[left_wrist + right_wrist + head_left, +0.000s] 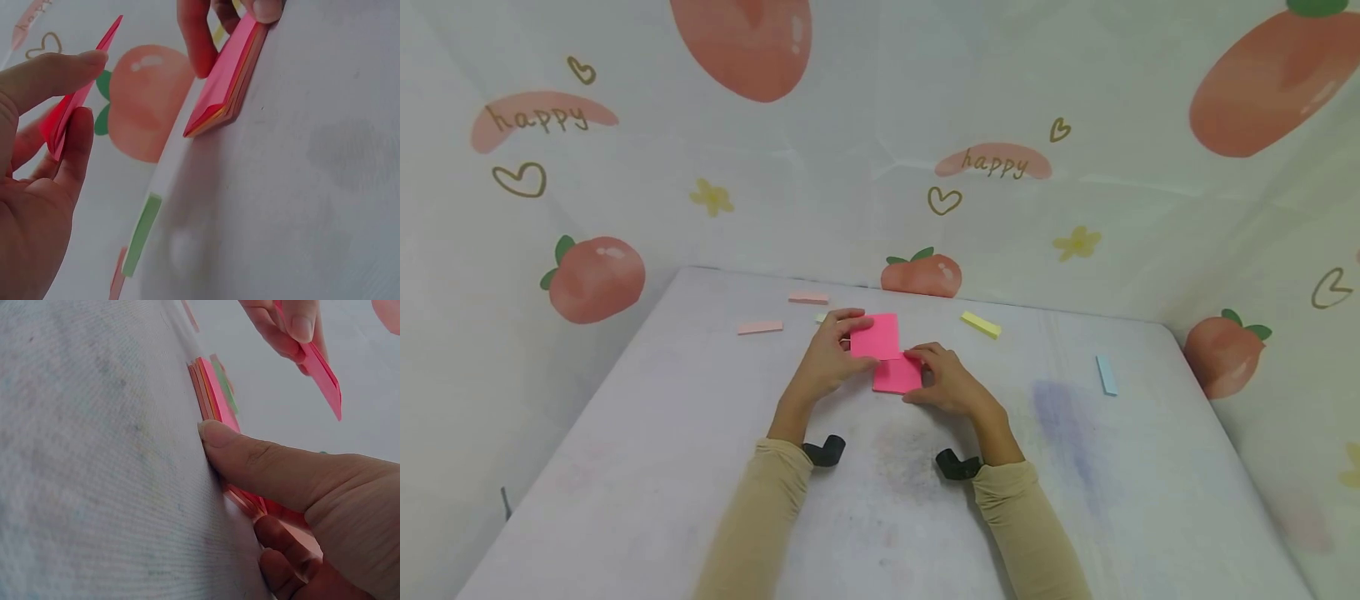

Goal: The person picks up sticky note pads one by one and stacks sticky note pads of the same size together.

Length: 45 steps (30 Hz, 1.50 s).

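My left hand point(831, 360) pinches a thin bright pink sticky-note pad point(878, 335) between thumb and fingers, raised above the table. In the left wrist view this pad point(78, 94) is seen nearly edge-on, its layers slightly parted. Just below and to the right, a thicker stack of sticky notes point(897, 378) has pink on top. Its side shows pink, orange and red layers in the right wrist view, where the stack point(212, 394) stands close on the tabletop. My right hand point(951, 383) grips that stack by its right side, thumb along the near edge.
Folded paper strips lie around the white table point(647, 500): two pink strips point(760, 328) at the back left, a green strip point(144, 234) behind my left hand, a yellow strip point(981, 325) and a blue strip point(1107, 375) to the right. A printed cloth point(850, 183) hangs behind.
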Motion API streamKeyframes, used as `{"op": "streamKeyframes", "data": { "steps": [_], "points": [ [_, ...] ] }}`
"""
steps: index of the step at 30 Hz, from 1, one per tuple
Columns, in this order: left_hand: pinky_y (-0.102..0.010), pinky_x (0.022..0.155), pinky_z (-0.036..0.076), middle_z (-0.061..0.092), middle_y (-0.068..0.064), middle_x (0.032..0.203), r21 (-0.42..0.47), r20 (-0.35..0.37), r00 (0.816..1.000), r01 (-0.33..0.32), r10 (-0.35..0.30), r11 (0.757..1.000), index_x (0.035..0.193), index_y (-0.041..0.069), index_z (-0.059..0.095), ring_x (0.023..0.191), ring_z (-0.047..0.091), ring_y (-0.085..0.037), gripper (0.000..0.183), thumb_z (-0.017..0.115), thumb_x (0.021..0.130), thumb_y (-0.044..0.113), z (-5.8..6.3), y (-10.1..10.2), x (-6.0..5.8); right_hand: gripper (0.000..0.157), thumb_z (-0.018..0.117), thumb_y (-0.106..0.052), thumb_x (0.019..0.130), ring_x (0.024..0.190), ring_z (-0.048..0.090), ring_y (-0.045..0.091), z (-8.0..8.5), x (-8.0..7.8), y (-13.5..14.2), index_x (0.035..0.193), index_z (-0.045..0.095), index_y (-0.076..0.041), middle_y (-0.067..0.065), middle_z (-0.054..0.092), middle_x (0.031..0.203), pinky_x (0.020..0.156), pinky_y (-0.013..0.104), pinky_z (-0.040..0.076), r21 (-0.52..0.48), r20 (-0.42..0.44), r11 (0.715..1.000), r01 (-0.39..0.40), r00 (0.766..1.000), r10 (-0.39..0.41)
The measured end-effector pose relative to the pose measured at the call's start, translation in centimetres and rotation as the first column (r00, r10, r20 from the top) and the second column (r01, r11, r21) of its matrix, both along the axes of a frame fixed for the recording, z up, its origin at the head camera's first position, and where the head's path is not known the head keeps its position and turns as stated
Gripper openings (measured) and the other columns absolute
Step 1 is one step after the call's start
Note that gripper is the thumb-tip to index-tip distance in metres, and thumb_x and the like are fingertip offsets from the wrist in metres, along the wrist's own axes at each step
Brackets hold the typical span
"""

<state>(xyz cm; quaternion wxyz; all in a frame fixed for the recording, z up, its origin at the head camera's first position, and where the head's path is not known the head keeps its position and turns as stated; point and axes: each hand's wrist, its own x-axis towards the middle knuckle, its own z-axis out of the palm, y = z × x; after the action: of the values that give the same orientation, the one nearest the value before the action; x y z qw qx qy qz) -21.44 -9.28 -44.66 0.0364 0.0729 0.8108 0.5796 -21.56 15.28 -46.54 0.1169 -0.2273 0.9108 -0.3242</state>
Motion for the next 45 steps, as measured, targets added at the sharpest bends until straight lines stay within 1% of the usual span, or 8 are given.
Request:
{"op": "streamKeyframes", "data": {
  "steps": [8,12,16,22,30,37,40,45],
  "points": [
    [-0.041,0.102,0.053,0.043,0.003,0.152,0.006,-0.012,1.000,0.014,-0.014,1.000,0.137,0.009,0.062,0.120,0.059,-0.026,0.060,0.085,0.080,0.011,-0.5,1.2,-0.1,0.070,0.082,-0.030,0.085,0.135,0.044,0.031,-0.2,-0.1,0.2,0.145,0.053,-0.008,0.009,0.047,0.151,0.108,0.050,0.046,0.022,0.039,1.000,0.011,0.999,-0.012],
    [-0.039,0.100,0.053,0.043,0.005,0.152,0.002,-0.006,1.000,0.026,-0.026,1.000,0.137,0.011,0.062,0.118,0.059,-0.025,0.060,0.085,0.081,0.013,-0.8,1.6,-0.2,0.069,0.083,-0.028,0.084,0.135,0.044,0.031,-0.2,-0.1,0.2,0.143,0.055,-0.007,0.010,0.048,0.150,0.108,0.050,0.047,0.017,0.025,1.000,0.020,0.999,-0.020],
    [-0.040,0.100,0.053,0.044,0.004,0.152,-0.012,-0.007,1.000,0.028,-0.028,1.000,0.137,0.012,0.063,0.119,0.059,-0.025,0.060,0.085,0.081,0.014,-0.7,1.7,-0.1,0.069,0.084,-0.027,0.084,0.136,0.045,0.032,0.0,-0.1,-0.1,0.143,0.055,-0.007,0.011,0.049,0.149,0.109,0.051,0.045,-0.007,0.009,1.000,0.004,1.000,-0.003],
    [-0.040,0.100,0.054,0.043,0.003,0.153,-0.023,-0.003,0.999,0.039,-0.039,0.999,0.137,0.011,0.063,0.119,0.058,-0.026,0.061,0.085,0.081,0.015,-1.0,1.6,-0.2,0.070,0.084,-0.029,0.084,0.135,0.046,0.031,0.1,-0.2,-0.2,0.144,0.054,-0.009,0.010,0.050,0.149,0.109,0.051,0.044,0.009,0.006,1.000,0.007,1.000,-0.007],
    [-0.043,0.104,0.053,0.044,-0.001,0.153,-0.046,0.016,0.999,0.038,-0.037,0.998,0.139,0.010,0.061,0.123,0.058,-0.027,0.062,0.085,0.082,0.017,-1.9,1.8,-0.5,0.074,0.085,-0.031,0.083,0.135,0.048,0.030,0.4,-0.4,0.4,0.147,0.053,-0.012,0.009,0.050,0.151,0.113,0.052,0.041,-0.022,0.010,1.000,-0.003,1.000,0.003],
    [-0.044,0.104,0.053,0.044,-0.003,0.154,-0.028,0.015,0.998,0.055,-0.055,0.998,0.139,0.007,0.061,0.120,0.060,-0.029,0.063,0.085,0.082,0.015,-1.8,1.8,-0.3,0.074,0.082,-0.028,0.087,0.123,0.057,0.029,1.6,0.0,1.5,0.152,0.047,-0.018,0.004,0.050,0.151,0.093,0.043,0.054,-0.133,0.051,0.985,0.108,0.993,-0.102],
    [-0.043,0.103,0.053,0.046,-0.003,0.153,-0.024,0.013,0.998,0.070,-0.069,0.997,0.139,0.007,0.062,0.118,0.061,-0.029,0.062,0.085,0.081,0.015,-1.7,1.9,-0.3,0.072,0.081,-0.024,0.088,0.122,0.058,0.030,1.9,0.0,1.5,0.151,0.047,-0.018,0.005,0.051,0.150,0.093,0.043,0.054,-0.199,0.012,0.975,0.096,0.995,-0.096],
    [-0.043,0.104,0.054,0.047,-0.001,0.153,-0.038,0.024,0.996,0.088,-0.088,0.995,0.139,0.010,0.063,0.121,0.061,-0.028,0.062,0.085,0.081,0.018,-1.5,2.0,-0.3,0.070,0.081,-0.019,0.088,0.126,0.059,0.031,1.9,-0.2,1.1,0.150,0.048,-0.014,0.006,0.054,0.149,0.101,0.048,0.053,-0.272,-0.018,0.962,0.037,0.999,-0.043]
  ]
}}
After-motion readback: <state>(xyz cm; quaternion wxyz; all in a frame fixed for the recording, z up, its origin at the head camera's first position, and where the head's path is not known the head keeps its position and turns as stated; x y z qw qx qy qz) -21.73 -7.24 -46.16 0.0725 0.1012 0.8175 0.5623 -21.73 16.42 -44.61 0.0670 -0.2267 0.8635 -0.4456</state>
